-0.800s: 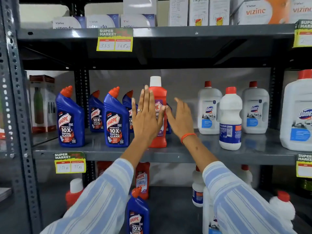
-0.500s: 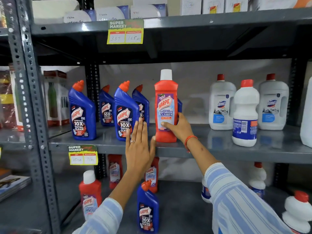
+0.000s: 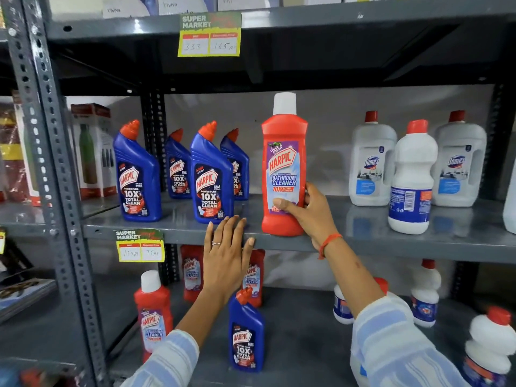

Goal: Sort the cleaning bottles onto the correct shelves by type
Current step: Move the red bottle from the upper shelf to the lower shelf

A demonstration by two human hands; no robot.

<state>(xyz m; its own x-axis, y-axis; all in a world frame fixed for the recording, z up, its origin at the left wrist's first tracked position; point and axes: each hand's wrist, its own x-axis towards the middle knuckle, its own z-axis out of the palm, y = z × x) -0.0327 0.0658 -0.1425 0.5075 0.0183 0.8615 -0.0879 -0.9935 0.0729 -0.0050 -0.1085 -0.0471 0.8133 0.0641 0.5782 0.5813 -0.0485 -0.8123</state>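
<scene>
A tall red Harpic bathroom cleaner bottle (image 3: 283, 169) with a white cap stands upright near the front edge of the middle grey shelf (image 3: 363, 238). My right hand (image 3: 310, 213) grips its lower part, thumb across the label. My left hand (image 3: 227, 252) hangs flat with fingers together in front of the shelf edge, holding nothing. Several blue Harpic toilet cleaner bottles (image 3: 212, 177) stand to the left on that shelf. White Domex bottles (image 3: 371, 166) and a white bleach bottle (image 3: 411, 180) stand to the right.
The lower shelf (image 3: 301, 331) carries red Harpic bottles (image 3: 152, 311), one blue Harpic bottle (image 3: 245, 333) and white bottles (image 3: 425, 294). A perforated steel upright (image 3: 55, 191) stands at the left, with boxed goods (image 3: 92, 152) beyond. Price tags (image 3: 209, 34) hang on the shelf edges.
My left hand dropped from beside the red bottle to below the shelf edge. My right hand closed around the red bottle's lower part. The view has moved nearer and lower.
</scene>
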